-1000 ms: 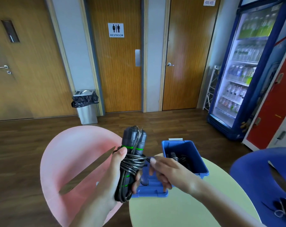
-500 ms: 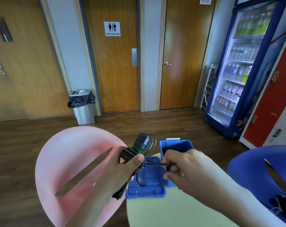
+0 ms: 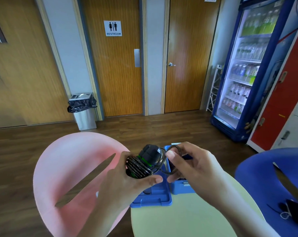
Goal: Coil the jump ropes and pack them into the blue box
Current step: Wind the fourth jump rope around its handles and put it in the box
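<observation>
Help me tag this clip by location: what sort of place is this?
Probably a shared lounge in a public building: restroom sign on a door, stocked drinks fridge, pink chair beside a round table.

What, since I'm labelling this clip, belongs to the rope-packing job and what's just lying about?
Job: jump rope, gripped by the left hand, its loose loop pinched by the right hand; blue box; its lid.
Lying about: pink chair, blue chair, bin, drinks fridge.

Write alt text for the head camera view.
A person's left hand grips a coiled black jump rope while the right hand pinches a loop of its cord. Beneath the hands, a blue box and its separate lid sit on a pale green table.
</observation>
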A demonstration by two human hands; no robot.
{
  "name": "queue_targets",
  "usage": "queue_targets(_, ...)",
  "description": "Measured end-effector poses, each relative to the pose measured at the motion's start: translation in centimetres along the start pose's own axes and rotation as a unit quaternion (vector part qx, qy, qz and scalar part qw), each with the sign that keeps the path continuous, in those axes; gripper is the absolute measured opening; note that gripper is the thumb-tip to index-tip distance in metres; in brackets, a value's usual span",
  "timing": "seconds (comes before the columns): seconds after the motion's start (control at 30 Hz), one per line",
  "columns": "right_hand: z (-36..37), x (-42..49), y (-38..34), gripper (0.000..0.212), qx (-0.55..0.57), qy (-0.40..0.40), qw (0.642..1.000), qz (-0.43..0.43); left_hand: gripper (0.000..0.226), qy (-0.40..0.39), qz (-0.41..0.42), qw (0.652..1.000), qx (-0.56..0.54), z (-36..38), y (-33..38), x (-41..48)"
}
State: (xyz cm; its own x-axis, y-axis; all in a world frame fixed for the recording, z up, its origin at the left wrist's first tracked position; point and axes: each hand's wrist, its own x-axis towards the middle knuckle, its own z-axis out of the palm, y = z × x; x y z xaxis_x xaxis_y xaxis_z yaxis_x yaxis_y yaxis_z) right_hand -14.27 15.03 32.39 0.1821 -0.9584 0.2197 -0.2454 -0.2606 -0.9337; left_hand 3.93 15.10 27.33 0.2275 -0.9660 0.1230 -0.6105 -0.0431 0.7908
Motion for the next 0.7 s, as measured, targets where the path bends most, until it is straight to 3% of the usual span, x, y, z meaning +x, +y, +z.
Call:
queue_targets(0.3,0.0,-0.8,1.3,0.027,-0.006,-0.059,0.992,-0.107,0.085,-0.007,-0.004,1.000,-0.002,0.0,0.0,0.2)
queue_targets(0.7,1.5,0.4,2.1,0.040,0.055,0.176,0.979,-0.092,0.078,-0.014,-0.015,1.000,0.020,0.0,0.6,0.1)
